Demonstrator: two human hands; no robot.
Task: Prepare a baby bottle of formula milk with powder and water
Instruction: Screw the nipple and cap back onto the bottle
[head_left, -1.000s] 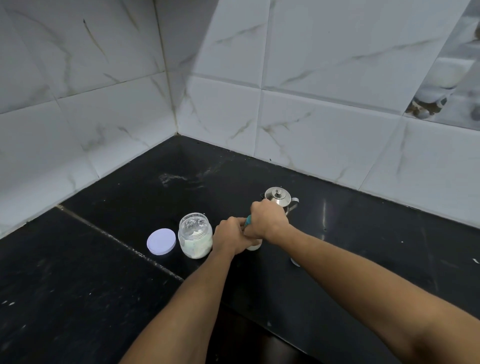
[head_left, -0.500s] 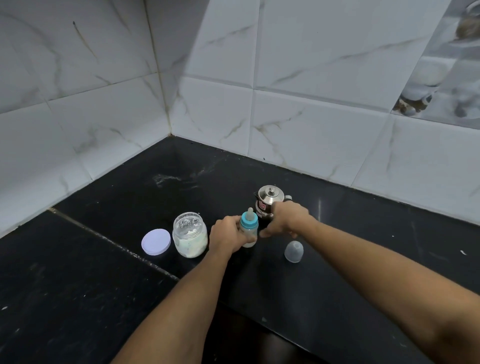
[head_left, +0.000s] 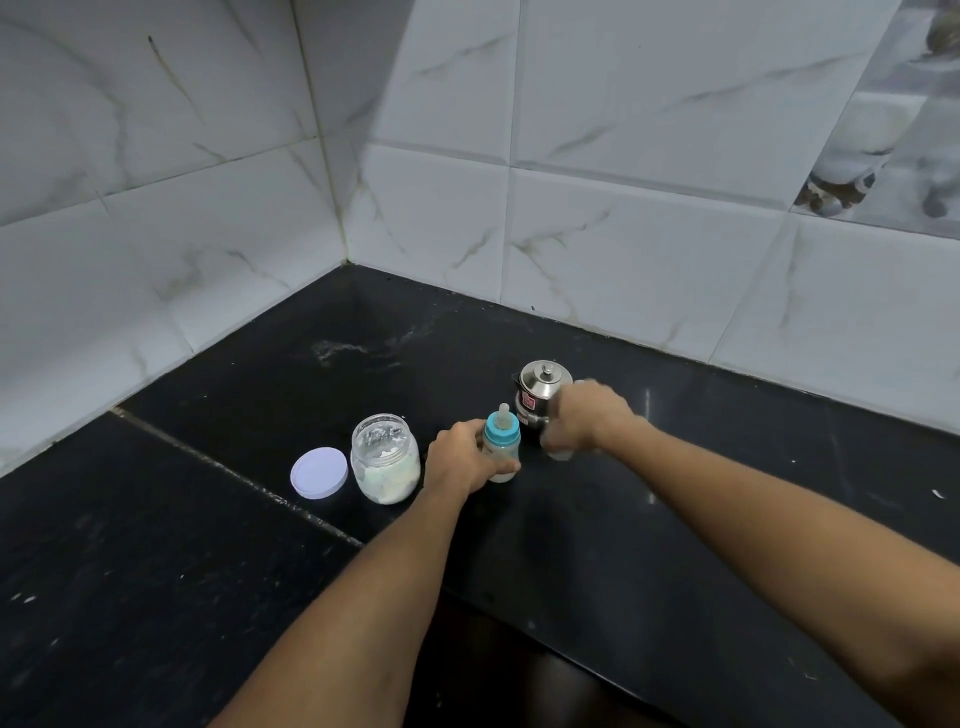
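- While both arms reach forward, the black surface (head_left: 208, 597) carries the lot. The baby bottle (head_left: 502, 446) stands upright on it, and white marble-look wall tiles (head_left: 623, 234) close the corner well behind the bottle.
- Right hand (head_left: 589, 422): just right of the bottle and in front of the steel pot (head_left: 540, 389). It's a smear of motion blur with the fingers pointing down and something pale under them. I can't tell whether they're clamped on anything or loose.
- Left hand (head_left: 460, 457): on the bottle's left side, fingers wrapped round its body, a firm hold with the bottle's base on the surface.
- Open glass jar (head_left: 385, 460): left of the bottle, just beyond the left hand, with white powder in its lower half.
- Steel pot: lidded, knob on top, red label on its side, just behind and to the right of the bottle.
- Bottle itself: teal collar, pale teat on top, whitish contents low down.
- Pale round lid (head_left: 318, 473): flat on the surface, farthest left of the bottle, just beside the jar.
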